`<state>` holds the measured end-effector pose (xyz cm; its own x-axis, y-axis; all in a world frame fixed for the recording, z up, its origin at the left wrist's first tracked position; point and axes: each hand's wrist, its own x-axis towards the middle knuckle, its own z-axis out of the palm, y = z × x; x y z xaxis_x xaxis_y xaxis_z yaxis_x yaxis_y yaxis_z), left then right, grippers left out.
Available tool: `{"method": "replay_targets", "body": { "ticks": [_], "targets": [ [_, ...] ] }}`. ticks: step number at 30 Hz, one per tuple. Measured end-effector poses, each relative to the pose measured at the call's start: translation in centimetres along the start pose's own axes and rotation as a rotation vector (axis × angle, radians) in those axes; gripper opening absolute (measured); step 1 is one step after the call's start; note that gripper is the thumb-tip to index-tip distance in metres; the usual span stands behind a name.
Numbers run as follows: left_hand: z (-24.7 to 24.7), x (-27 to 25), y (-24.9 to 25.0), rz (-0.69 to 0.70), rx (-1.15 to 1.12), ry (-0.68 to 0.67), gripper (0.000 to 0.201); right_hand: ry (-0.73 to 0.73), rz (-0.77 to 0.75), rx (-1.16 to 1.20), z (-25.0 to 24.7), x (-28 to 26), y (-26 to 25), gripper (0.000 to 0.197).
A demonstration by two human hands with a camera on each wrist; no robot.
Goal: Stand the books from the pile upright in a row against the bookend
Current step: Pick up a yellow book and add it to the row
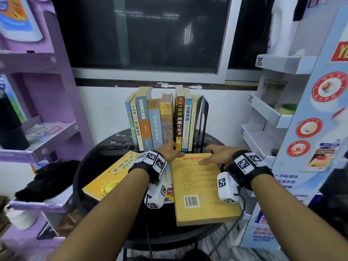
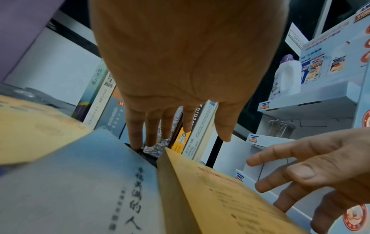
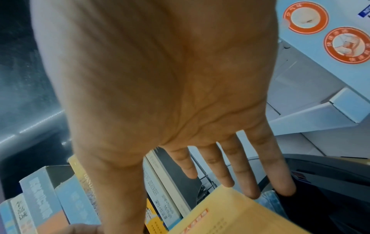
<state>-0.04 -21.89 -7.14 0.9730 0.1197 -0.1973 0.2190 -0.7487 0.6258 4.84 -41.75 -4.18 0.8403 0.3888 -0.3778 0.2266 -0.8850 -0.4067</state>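
2 hands over the pile, neither gripping yet. Left hand [image 1: 170, 150] has straight fingers reaching toward the foot of the upright row of paperbacks [image 1: 160, 119] at the far side of the round black table [image 1: 90, 162]; whether they touch the spines, can't tell. Right hand [image 1: 219, 154] is spread and relaxed over the far edge of the tan paperback lying face-down with a barcode [image 1: 199, 187], holding nothing. Black metal bookend [image 1: 204, 119] sits at the right end of the row. Still flat: the tan book, a pale blue book [image 2: 80, 182] under it, and a yellow paperback [image 1: 107, 176] at left. My read: next step is lifting the tan one. Pinch its far edge with the right hand, tip it spine-out, brace the row with the left so nothing topples, then slot it at the left end.
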Motion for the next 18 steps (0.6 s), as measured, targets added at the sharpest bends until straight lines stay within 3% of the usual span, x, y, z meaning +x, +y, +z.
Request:
{"method": "replay_targets", "body": {
  "ticks": [7, 11, 18],
  "targets": [
    [0.9, 0.5, 0.1, -0.129, 0.075, -0.094, 0.074, -0.022, 0.049, 0.022, 0.5, 0.4, 0.4, 0.064],
    [1.2, 1.1, 0.6, -0.157, 0.153, -0.076, 0.071, -0.018, 0.049, 0.004, 0.5, 0.4, 0.3, 0.042],
    [0.9, 1.7, 1.0, -0.191, 0.21, -0.086, 0.071, -0.01, 0.082, -0.005, 0.8, 1.1, 0.3, 0.047]
  ]
}}
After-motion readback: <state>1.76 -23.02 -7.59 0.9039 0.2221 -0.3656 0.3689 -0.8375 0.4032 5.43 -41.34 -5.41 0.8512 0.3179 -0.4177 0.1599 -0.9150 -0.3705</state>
